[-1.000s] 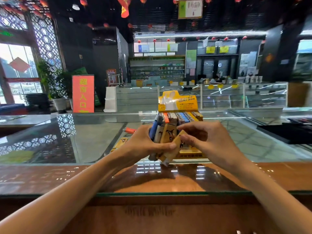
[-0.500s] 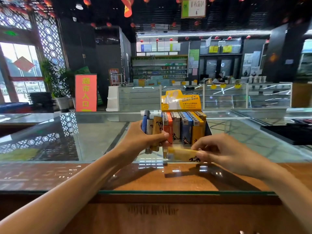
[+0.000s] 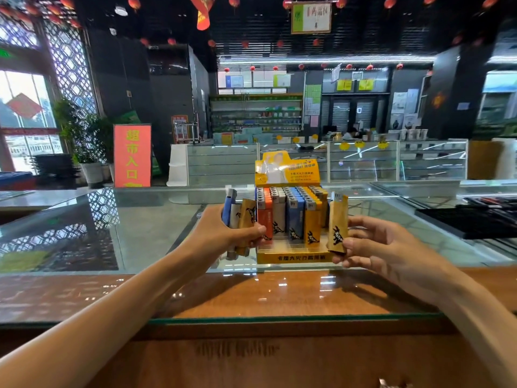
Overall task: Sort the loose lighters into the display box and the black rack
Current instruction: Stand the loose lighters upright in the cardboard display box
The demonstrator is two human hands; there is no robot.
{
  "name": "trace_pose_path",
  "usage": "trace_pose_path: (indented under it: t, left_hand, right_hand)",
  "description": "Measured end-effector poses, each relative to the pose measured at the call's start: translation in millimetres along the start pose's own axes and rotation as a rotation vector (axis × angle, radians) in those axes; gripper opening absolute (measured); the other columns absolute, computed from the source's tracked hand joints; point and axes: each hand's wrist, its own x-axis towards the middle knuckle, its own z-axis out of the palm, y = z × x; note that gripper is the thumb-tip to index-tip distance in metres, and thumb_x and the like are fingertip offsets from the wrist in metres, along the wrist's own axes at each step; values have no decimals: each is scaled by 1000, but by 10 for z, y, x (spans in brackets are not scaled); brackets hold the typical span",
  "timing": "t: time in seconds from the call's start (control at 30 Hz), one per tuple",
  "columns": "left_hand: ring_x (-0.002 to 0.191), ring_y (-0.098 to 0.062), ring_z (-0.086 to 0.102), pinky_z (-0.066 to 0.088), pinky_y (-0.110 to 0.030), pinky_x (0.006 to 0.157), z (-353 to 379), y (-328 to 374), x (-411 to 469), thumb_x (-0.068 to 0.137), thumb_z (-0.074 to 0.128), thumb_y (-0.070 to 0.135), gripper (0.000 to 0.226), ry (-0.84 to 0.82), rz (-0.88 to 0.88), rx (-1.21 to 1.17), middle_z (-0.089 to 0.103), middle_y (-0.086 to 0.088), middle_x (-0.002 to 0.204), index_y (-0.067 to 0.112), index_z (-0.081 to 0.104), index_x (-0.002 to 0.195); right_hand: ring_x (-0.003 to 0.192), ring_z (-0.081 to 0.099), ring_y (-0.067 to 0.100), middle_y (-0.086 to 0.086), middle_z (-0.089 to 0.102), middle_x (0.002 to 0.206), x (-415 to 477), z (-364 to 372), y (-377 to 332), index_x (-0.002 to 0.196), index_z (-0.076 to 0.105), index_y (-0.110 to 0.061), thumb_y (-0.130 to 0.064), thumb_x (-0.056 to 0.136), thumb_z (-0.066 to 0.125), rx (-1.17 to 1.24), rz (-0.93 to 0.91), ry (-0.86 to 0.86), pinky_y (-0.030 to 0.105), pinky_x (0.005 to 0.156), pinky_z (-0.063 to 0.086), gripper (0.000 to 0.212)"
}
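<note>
**Shop counter of glass and wood, both hands holding lighters at the display box**

Shop interior, dim overhead with red lanterns point(image 3: 133, 1) hanging from a dark ceiling; a red sign point(image 3: 132, 155) with yellow characters stands at left beside potted plants point(image 3: 84, 135), and glass showcases point(image 3: 363, 161) run across the back. Nearer, a glass counter point(image 3: 140, 233) reflects the lattice window, with a glossy wooden strip point(image 3: 279, 298) along its near edge.

On the glass stands the yellow display box point(image 3: 296, 257), its rows filled with upright orange, white, blue and yellow lighters. The black rack point(image 3: 475, 222) lies well apart, at the far right of the counter.

The left hand point(image 3: 221, 233) has its fingers curled round a bundle of lighters point(image 3: 243, 217), blue, white and tan, held upright just beside the box's left end. The right hand point(image 3: 377, 245) pinches a single tan lighter point(image 3: 338, 222) near its base between thumb and fingertips, upright, just beside the box's right end. The two hands are apart, with the box between them.
</note>
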Motion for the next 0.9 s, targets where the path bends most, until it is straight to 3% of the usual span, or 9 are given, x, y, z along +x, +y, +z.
trace_pose_path:
  t: [0.23,0.37,0.43,0.57,0.77,0.9]
  left_hand:
    - [54,-17,64,46,-20,45,-2,-21,9,72,77,31,28,17,-15,33,70,-10,70,11,64,87]
    - [56,-18,65,47,-20,46,-10,-38,11,72,77,35,30,-10,-24,43,71,-9,72,14,64,89]
    - [58,-20,66,50,-24,47,-4,-42,15,73,74,40,32,-29,-31,46,71,-10,74,15,65,89]
    - [75,-23,71,58,-38,66,21,-30,23,74,65,45,32,-38,-41,16,73,-5,80,16,67,87]
    - [80,-19,67,53,-24,70,-5,38,4,85,58,23,23,-142,-123,-300,67,-6,82,5,60,99]
    - [81,-15,68,55,-26,74,-34,56,-10,82,59,21,29,-163,-125,-336,68,-5,80,1,58,104]
  right_hand:
    - [82,69,35,17,71,86,152,-48,-101,101,55,-1,-21,74,62,-11,-53,139,28,61,57,34]
    - [77,68,12,-1,71,82,333,-105,-162,90,61,-16,-26,80,62,-458,-148,316,21,60,54,14]
    - [81,62,9,-2,68,85,444,-118,-178,84,62,-23,-24,82,64,-642,-204,363,19,63,44,3]
    - [81,62,15,1,67,86,625,-110,-200,82,63,-24,-21,81,68,-776,-258,305,25,67,46,6]
    - [84,63,21,6,66,88,782,-114,-181,93,62,-11,-12,75,75,-975,-271,278,38,79,52,22]
    - [85,62,19,5,66,90,811,-123,-129,98,60,-10,-11,71,78,-1014,-280,321,35,78,52,32]
